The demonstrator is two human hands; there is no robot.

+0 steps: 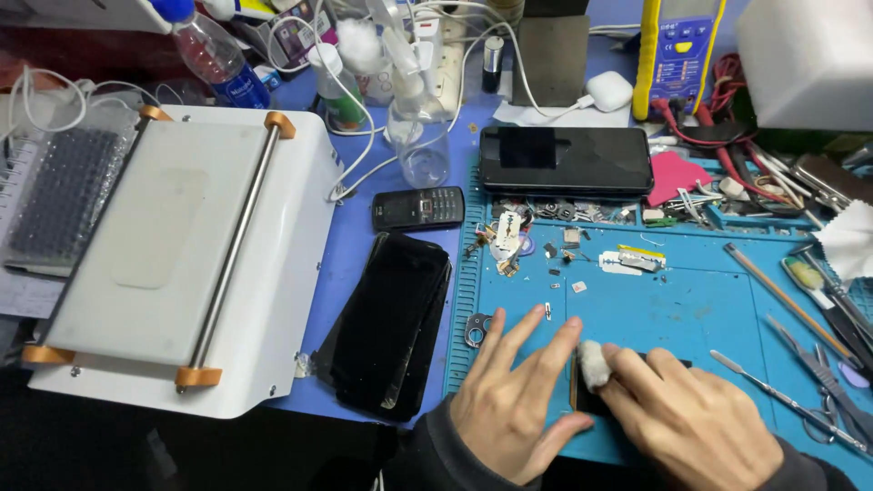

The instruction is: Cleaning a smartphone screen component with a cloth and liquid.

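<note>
We press our flat left hand (518,400) on the small dark phone part (587,400) on the blue rubber mat (691,309) while our right hand (691,423) pinches a white cotton ball (595,364) on it, so wiping looks half done.

A small white tuft of cotton wool (595,363), fluffy and roundish with a slightly greyed underside, sits pinched at the tips of the right hand's fingers (627,364), just beside the left index finger. Directly beneath it lies a small flat dark rectangular phone part (587,400), black with a thin brownish left edge, lying flat and mostly hidden under both hands; only a strip shows between the left thumb and the right fingers.
</note>
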